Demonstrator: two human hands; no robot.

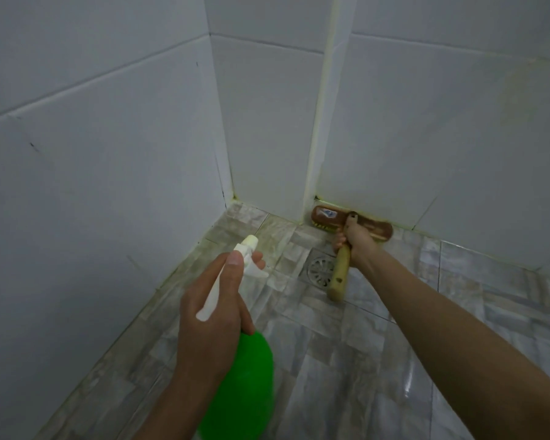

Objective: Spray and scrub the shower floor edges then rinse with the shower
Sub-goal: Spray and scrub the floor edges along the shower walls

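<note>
The right hand (358, 241) is wrapped around the pale wooden handle of a long scrubbing brush with a brown wooden back (329, 216), index finger laid forward onto the head. The brush head lies along the far edge of the grey marbled tile floor (346, 360), its bristles down, right where the floor meets the white tiled wall (426, 138), just right of the corner column. A round metal drain grate (318, 268) sits just near of it, beside the handle.

The left hand (210, 315), nearer and to the left, grips the neck of a green plastic spray bottle with a white trigger head (248, 385), fingers at the trigger, nozzle aimed towards the far left corner.

Yellowish grime shows along the grout at the far wall and down the left-hand edge, so scrubbing looks only partly done. The floor appears damp in patches, though sprayed coverage cannot be judged. The left edge probably remains, and rinsing has apparently not begun; no shower head is in view.
</note>
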